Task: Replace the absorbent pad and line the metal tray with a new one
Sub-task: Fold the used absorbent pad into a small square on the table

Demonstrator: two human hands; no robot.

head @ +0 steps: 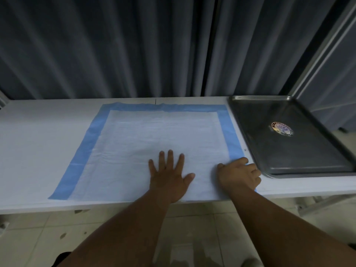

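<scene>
I see the pad (154,135) spread flat on the white bench (38,132), white in the middle with a blue border along its left, far and right sides; its near edge reaches the front edge of the bench. My left hand (169,174) lies palm down on the white part near the front, fingers (170,158) straight and spread, pressing the pad and gripping nothing. My right hand (238,175) sits at the pad's near right corner, on the blue border, with its fingers curled; they look to be bunched on the pad's edge, though I cannot see the actual pinch under the knuckles. The metal tray (250,120) rests on the bench just beside the pad's right edge, unlined, with bare steel showing and a round sticker (282,129) on its floor. The right hand's knuckles are close to the tray's near left corner but I see no contact. Dark pleated curtains (134,45) hang behind the bench. Tiled floor (38,237) shows below the bench front.
</scene>
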